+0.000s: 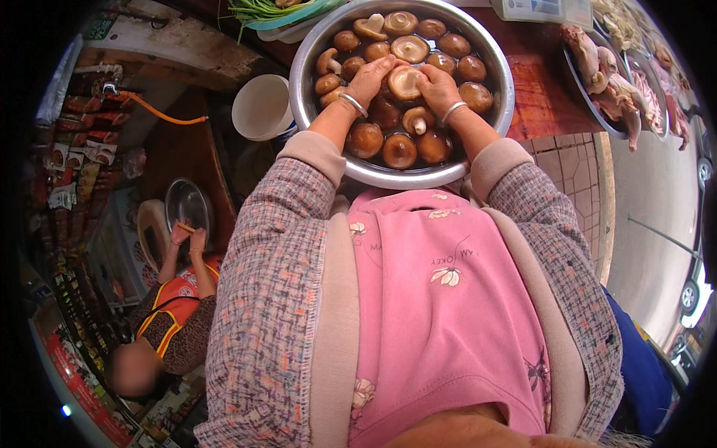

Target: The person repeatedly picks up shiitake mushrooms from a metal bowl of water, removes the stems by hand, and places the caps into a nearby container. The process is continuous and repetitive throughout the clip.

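Observation:
A wide metal basin (494, 106) of dark water stands before me with many brown-capped mushrooms floating in it. Over its middle, a mushroom (404, 82) with its pale gilled underside up is held between both hands. My left hand (369, 79) has its fingertips at the upper left edge of that cap. On the opposite side, my right hand (439, 89) grips the cap's right edge with thumb and fingers. Each wrist wears a silver bangle. Just below the held cap floats a mushroom with its stem up (418, 121). Rounder caps (365, 140) lie near the basin's close rim.
A white bucket (261, 107) stands left of the basin. Green stalks in a teal bowl (285, 19) are beyond it. Plucked poultry on a metal tray (577, 92) lies right, by a plastic container (542, 12). Another person (185, 302) works at lower left over a metal bowl (188, 204).

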Motion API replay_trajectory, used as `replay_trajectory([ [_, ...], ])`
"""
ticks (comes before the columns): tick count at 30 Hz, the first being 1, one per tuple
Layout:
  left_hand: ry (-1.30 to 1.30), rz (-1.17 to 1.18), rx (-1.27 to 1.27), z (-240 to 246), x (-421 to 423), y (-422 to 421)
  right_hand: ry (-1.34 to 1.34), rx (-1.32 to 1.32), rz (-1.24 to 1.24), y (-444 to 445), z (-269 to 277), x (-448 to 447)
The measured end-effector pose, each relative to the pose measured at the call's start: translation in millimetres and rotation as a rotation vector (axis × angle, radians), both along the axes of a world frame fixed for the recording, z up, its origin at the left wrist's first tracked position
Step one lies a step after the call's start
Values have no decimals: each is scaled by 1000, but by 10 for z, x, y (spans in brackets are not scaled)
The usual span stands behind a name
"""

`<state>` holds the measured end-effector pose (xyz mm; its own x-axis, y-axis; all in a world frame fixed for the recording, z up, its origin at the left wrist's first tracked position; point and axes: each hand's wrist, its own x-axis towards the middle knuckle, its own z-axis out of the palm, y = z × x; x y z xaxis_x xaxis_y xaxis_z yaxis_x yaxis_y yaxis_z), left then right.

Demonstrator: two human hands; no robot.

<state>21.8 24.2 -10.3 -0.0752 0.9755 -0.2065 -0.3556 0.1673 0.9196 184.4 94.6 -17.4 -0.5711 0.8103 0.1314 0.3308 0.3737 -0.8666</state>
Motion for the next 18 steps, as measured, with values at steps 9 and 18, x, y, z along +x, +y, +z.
replay_trajectory([
  [9,694,-136,219,336,217,-70,418,-905,-23,77,112,14],
  [18,605,-43,403,486,362,-75,532,-1215,221,-86,310,107],
])
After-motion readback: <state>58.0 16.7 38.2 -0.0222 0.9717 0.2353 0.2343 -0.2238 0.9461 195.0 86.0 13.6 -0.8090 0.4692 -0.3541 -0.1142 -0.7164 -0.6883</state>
